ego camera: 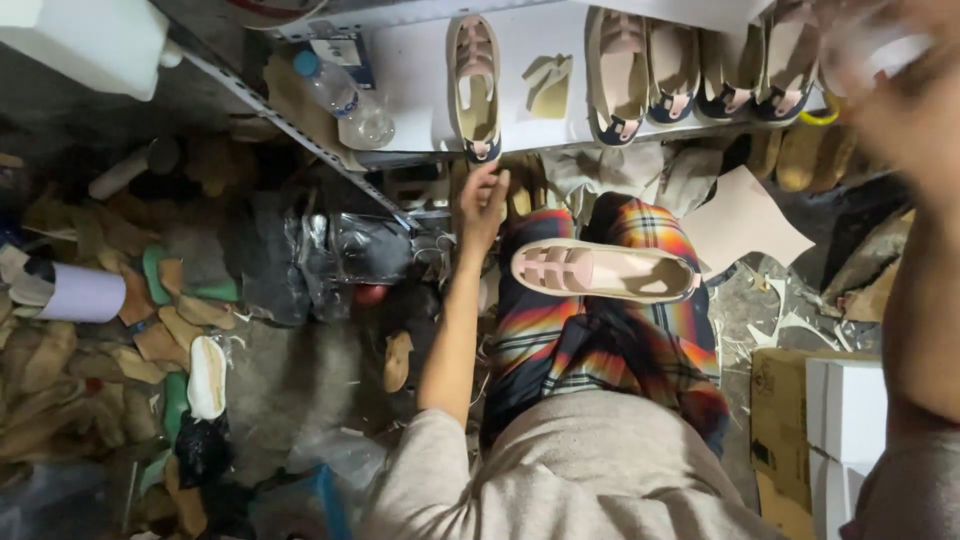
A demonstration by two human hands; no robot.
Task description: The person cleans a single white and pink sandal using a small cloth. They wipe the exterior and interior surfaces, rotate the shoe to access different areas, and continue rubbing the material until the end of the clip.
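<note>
Head view: we are looking down at our lap, our plaid trousers [600, 330] and a white shelf [420, 70] in front of us.
Left hand: we are reaching our left hand [483, 200] up toward the shelf edge, fingers loosely curled just below the toe of a pink sandal [474, 85]; we cannot tell whether it is touching the sandal or gripping anything.
Right hand: we are raising our right hand [885, 65] at the upper right, badly blurred, so we cannot tell whether it is open or closed.
Lap: we are carrying a second pink sandal [600, 270] with a cream sole across our knees, lying sideways, toe to the left.
Shelf: we are seeing a row of sandals [690, 70] on the right part and a clear plastic bottle [345, 100] on the left.
Floor: we are surrounded by leather scraps [150, 330] on the left, with white boxes [845, 420] on the right.
</note>
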